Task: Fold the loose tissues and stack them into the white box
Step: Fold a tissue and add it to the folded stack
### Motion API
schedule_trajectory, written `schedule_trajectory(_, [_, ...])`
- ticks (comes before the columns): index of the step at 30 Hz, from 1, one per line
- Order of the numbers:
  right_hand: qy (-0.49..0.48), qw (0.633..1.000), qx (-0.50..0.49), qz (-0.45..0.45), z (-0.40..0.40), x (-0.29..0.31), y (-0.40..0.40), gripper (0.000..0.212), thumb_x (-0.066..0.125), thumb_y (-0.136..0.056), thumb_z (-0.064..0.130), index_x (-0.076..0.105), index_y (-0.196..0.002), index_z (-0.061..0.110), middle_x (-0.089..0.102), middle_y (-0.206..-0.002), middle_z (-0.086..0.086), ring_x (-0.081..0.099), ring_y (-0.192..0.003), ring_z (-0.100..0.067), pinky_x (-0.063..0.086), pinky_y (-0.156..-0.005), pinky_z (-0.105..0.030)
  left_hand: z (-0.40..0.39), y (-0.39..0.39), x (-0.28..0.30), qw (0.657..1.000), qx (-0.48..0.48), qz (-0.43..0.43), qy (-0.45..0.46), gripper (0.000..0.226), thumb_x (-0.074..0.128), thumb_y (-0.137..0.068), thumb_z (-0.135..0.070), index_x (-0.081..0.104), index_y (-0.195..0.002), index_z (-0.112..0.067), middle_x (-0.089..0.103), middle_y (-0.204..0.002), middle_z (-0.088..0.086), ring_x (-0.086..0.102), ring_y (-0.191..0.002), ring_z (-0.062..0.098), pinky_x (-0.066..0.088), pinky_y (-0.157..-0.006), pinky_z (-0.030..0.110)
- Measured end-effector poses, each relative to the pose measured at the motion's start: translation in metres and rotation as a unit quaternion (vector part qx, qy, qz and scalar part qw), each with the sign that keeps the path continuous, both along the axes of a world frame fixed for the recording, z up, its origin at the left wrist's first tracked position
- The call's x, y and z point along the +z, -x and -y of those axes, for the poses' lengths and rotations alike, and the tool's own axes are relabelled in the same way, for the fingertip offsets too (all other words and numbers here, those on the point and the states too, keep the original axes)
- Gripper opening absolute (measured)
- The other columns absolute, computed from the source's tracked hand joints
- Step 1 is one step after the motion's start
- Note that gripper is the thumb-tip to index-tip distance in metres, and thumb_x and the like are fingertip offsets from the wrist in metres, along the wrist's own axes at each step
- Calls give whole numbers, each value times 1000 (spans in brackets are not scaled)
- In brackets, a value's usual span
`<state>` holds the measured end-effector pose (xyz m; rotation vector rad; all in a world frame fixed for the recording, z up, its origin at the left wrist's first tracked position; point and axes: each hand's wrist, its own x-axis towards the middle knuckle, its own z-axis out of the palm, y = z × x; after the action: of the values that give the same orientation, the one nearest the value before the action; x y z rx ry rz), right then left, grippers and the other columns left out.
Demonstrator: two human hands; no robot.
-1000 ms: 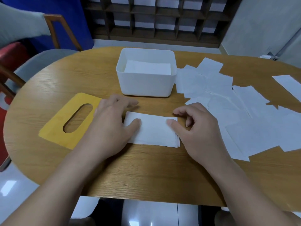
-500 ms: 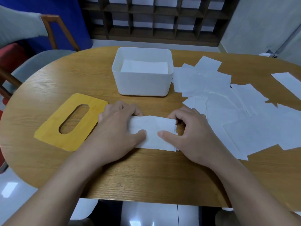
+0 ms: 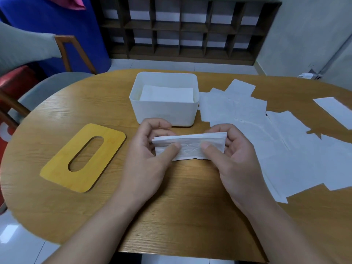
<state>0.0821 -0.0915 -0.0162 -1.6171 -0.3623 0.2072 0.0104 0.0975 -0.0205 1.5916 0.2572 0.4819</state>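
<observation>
A folded white tissue [image 3: 190, 147] is held up off the wooden table [image 3: 181, 206], just in front of the white box [image 3: 163, 113]. My left hand [image 3: 146, 159] pinches its left end, thumb on the near face. My right hand [image 3: 236, 159] pinches its right end the same way. The box stands open at the table's middle back, and folded tissues [image 3: 167, 94] lie flat inside it. Several loose tissues [image 3: 276, 145] lie spread and overlapping over the right half of the table.
A yellow wooden lid [image 3: 62, 168] with an oval slot lies flat left of my hands. One more tissue [image 3: 335, 109] lies at the far right edge. Chairs [image 3: 47, 86] stand at the table's left end, and a dark shelf unit [image 3: 190, 29] lines the far wall.
The folded tissue lay flat on the table under both hands. Both hands have pinched its ends and lifted it off the table, tilting it up toward the box.
</observation>
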Motion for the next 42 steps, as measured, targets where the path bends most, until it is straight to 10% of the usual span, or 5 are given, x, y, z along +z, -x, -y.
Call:
schedule_trajectory(18, [25, 999, 31, -7, -2, -5, 9, 28, 81, -94, 18, 64, -114, 28, 74, -104, -7, 76, -95, -32, 62, -78, -68, 7, 1, -3, 999, 2, 10, -48, 79, 65, -87, -6, 44, -155, -40, 65, -108, 2, 60, -92, 17, 49, -85, 37])
schedule_trajectory(32, [46, 999, 7, 18, -5, -4, 14, 19, 79, -101, 21, 67, -116, 23, 82, -110, 13, 80, -99, -6, 66, -76, -26, -3, 1, -1, 1000, 21, 4, 0, 72, 69, -99, 6, 49, -150, -41, 70, -111, 8, 70, -98, 26, 59, -85, 40])
schedule_trajectory(37, [55, 997, -50, 8, -2, -3, 7, 7, 75, -105, 22, 70, -110, 20, 83, -108, 12, 69, -60, -17, 63, -60, -40, -15, 5, 9, 995, -29, -58, -70, 73, 71, -104, -7, 33, -155, -42, 82, -109, 1, 81, -92, 23, 64, -83, 47])
schedule_trajectory(42, [35, 997, -66, -11, -5, 1, 6, 29, 78, -103, 23, 59, -125, 26, 83, -106, 6, 77, -65, -25, 63, -62, -38, -20, 6, 11, 994, -18, -65, -91, 50, 72, -101, -4, 39, -130, -29, 79, -87, 5, 75, -67, 28, 52, -62, 37])
